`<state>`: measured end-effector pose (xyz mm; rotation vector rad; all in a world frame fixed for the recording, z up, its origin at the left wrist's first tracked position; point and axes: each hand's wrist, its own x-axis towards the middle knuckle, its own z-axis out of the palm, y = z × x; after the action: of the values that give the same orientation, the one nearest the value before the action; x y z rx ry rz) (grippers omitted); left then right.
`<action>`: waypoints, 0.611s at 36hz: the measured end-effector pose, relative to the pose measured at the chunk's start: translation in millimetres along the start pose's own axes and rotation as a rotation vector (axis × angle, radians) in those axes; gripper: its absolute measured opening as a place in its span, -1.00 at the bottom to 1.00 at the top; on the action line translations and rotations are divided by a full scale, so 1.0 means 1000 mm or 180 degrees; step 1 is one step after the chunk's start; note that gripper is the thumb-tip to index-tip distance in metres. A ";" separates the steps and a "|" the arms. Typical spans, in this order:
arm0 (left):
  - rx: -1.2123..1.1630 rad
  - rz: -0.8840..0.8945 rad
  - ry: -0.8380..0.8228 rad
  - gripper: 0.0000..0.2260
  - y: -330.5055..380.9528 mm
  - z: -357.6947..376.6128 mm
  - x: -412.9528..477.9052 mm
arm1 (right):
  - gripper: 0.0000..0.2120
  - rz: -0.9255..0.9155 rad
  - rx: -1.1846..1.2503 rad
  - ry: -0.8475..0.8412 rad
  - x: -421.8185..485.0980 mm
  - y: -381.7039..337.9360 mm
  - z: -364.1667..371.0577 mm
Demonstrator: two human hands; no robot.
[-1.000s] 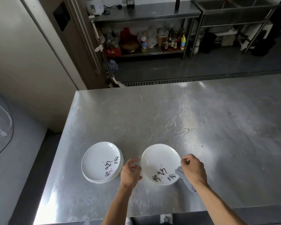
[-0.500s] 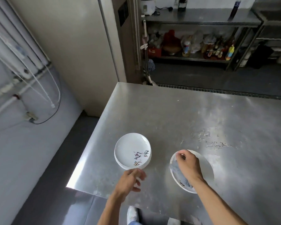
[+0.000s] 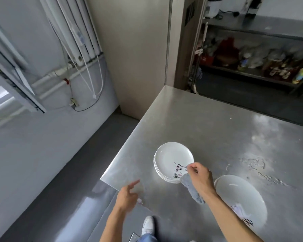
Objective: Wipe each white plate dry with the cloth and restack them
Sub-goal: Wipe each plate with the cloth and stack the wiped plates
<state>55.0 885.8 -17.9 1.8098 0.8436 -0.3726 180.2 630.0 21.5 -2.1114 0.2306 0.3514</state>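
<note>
**Condition at this moment.** Your right hand [image 3: 199,177] was curled around the cloth [image 3: 192,190], which hung bunched below the palm. Its fingertips [image 3: 191,167] sat at the 5 o'clock rim of the stack of plates [image 3: 171,158]. Whether they had the top rim pinched could not be told. Your left hand [image 3: 128,194] hovered with its fingers loosely spread and held nothing, at 7 o'clock from the stack and over the near corner of the table [image 3: 208,119]. The single plate [image 3: 240,196] lay flat at 4 o'clock from the stack, apart from it.

**Hazards, as judged.**
1. Slip on lift. One hand was occupied with both cloth and rim. A wet plate raised by a fingertip pinch alone would probably slide free. Bring the left hand under the opposite rim first.
2. Stack shift. The stack stood near the table's left edge, with floor [image 3: 59,172] below. A sideways pull at 5 o'clock could drag the upper plates off line or toward that edge.
3. Forearm contact. Your right forearm passed just beside the single plate's 9 o'clock rim. A swing outward could knock it toward the near edge.
4. Re-wetting. Water streaks [image 3: 252,165] lay at 1 o'clock from the single plate. A dried plate or the cloth set there would pick up moisture.
</note>
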 end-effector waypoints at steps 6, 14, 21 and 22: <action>-0.0299 0.0299 0.0142 -0.79 0.002 -0.004 0.007 | -0.82 0.0022 -0.0033 0.0083 0.003 -0.008 0.010; -0.0491 0.0099 -0.0035 -0.75 0.026 0.006 0.023 | -0.83 0.0149 -0.0013 0.0161 0.010 -0.013 0.014; -0.0677 0.0365 -0.0238 -0.87 0.040 0.014 0.043 | -0.84 0.0259 -0.0009 0.0243 0.018 -0.012 0.016; -0.0761 0.0352 -0.0301 -0.74 0.044 0.017 0.045 | -0.85 0.0290 -0.0004 0.0257 0.019 -0.013 0.016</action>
<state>119.5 878.7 -21.8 1.5961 0.6886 -0.2716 198.9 649.8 16.9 -2.1231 0.3749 0.3202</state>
